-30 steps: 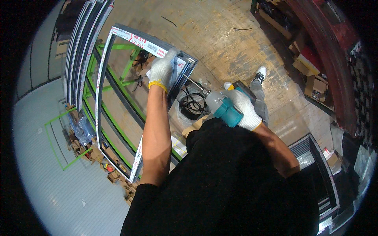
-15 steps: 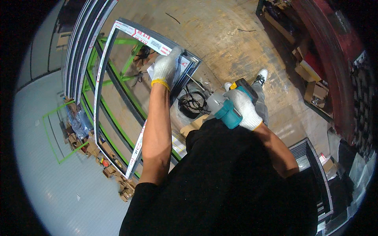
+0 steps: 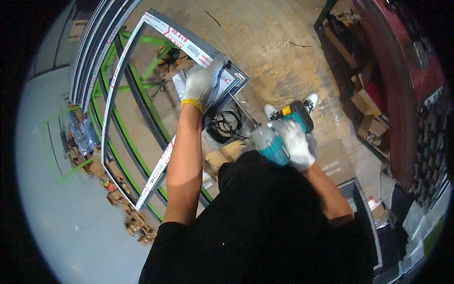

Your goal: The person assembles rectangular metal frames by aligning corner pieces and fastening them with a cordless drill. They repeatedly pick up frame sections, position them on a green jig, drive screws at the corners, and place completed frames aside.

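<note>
My left hand (image 3: 199, 85), in a white knit glove with a yellow cuff, closes over the near right corner of a window frame (image 3: 182, 40). White protective film with red print covers much of this rectangular frame. In my gloved right hand (image 3: 295, 144) is a teal cordless drill (image 3: 273, 150) with a yellow-and-black battery end. Its long thin bit (image 3: 243, 109) points up and left to the frame's inner edge by that corner; whether the tip touches cannot be made out. Part of the corner is hidden under my left fingers.
Green stand bars with dark padding (image 3: 142, 102) lie beneath the frame. Several more frames (image 3: 97, 52) lean at the left. Black cable (image 3: 226, 125) lies coiled below the bit. Cardboard boxes (image 3: 371, 128) line the right side; cardboard scraps (image 3: 137, 227) lie along the left wall.
The whole view has shifted a little. The drill sits slightly farther from the frame corner, showing more of its bit. My left hand keeps its hold on the corner.
</note>
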`<action>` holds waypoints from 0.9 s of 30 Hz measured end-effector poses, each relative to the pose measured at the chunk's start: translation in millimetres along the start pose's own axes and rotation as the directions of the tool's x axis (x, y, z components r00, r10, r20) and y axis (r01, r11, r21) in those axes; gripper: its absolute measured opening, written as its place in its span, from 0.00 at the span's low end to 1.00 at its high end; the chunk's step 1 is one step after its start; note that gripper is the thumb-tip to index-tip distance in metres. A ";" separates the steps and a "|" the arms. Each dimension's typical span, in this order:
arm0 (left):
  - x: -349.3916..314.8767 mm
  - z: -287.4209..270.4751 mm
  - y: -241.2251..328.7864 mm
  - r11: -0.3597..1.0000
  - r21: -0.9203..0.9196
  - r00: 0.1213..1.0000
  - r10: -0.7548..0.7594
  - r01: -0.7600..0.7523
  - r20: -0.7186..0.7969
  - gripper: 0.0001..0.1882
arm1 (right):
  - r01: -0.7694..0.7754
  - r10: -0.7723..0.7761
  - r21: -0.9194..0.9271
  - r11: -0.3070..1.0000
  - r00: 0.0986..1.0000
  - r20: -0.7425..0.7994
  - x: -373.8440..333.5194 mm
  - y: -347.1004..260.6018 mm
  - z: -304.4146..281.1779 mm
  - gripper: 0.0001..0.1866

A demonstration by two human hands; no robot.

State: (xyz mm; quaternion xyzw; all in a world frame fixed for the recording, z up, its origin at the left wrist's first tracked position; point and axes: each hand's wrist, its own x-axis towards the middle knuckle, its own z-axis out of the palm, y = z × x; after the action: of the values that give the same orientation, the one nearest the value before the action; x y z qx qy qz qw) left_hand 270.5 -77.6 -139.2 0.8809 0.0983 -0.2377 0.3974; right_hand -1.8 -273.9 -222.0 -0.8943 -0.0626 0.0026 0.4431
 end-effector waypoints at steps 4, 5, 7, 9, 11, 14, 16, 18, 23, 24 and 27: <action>-11.2 -10.5 4.9 1.000 -0.015 0.996 0.027 -0.025 0.082 0.31 | -0.165 0.166 -0.066 0.984 0.986 0.010 -19.0 1.2 -19.8 0.23; -15.2 -13.3 5.0 1.000 0.005 0.994 -0.002 0.001 0.112 0.32 | -0.230 0.234 -0.051 0.972 0.966 0.109 -24.6 3.6 -34.3 0.18; -22.3 -24.9 5.4 0.993 0.098 0.979 0.052 -0.073 0.198 0.32 | -0.389 0.386 0.101 0.916 0.921 0.047 -28.0 5.8 -50.8 0.15; -27.7 -34.4 5.9 0.981 0.127 0.955 0.108 -0.147 0.276 0.32 | -0.486 0.486 0.187 0.854 0.873 0.049 -24.0 11.2 -64.0 0.12; -28.6 -40.4 5.9 0.993 0.076 0.942 0.059 -0.089 0.331 0.33 | -0.407 0.407 0.134 0.903 0.913 0.029 -20.7 17.4 -82.7 0.11; -28.9 -45.4 0.0 0.991 0.030 0.933 0.111 -0.129 0.343 0.36 | -0.192 0.195 -0.066 0.979 0.980 0.046 -11.0 27.3 -111.1 0.16; -33.3 -45.7 -6.5 0.984 0.100 0.980 0.129 -0.145 0.154 0.33 | -0.136 0.142 -0.110 0.985 0.989 0.042 1.1 36.3 -128.7 0.17; -47.3 -44.4 -12.6 0.996 -0.031 0.988 0.075 -0.080 -0.137 0.28 | -0.157 0.158 -0.042 0.987 0.987 0.025 16.4 46.0 -143.6 0.17; -123.3 -37.3 -11.7 0.929 -0.350 0.874 -0.072 -0.116 -0.481 0.18 | -0.423 0.355 0.316 0.849 0.900 0.251 74.2 79.0 -180.2 0.18; -142.8 -29.8 -8.3 0.877 -0.481 0.912 -0.208 0.014 -0.353 0.17 | -0.387 0.321 0.232 0.893 0.906 0.276 90.8 88.6 -183.1 0.18; -169.0 9.1 3.9 0.802 -0.585 0.954 -0.257 0.122 -0.153 0.13 | -0.291 0.165 0.335 0.896 0.919 0.359 138.3 110.9 -180.7 0.18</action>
State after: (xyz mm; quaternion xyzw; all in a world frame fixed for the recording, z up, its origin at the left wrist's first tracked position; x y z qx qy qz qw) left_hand 122.2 -84.4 -57.9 0.7285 0.2973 -0.1350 0.6023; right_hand 158.5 -467.7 -193.1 -0.7794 -0.0255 0.2127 0.5887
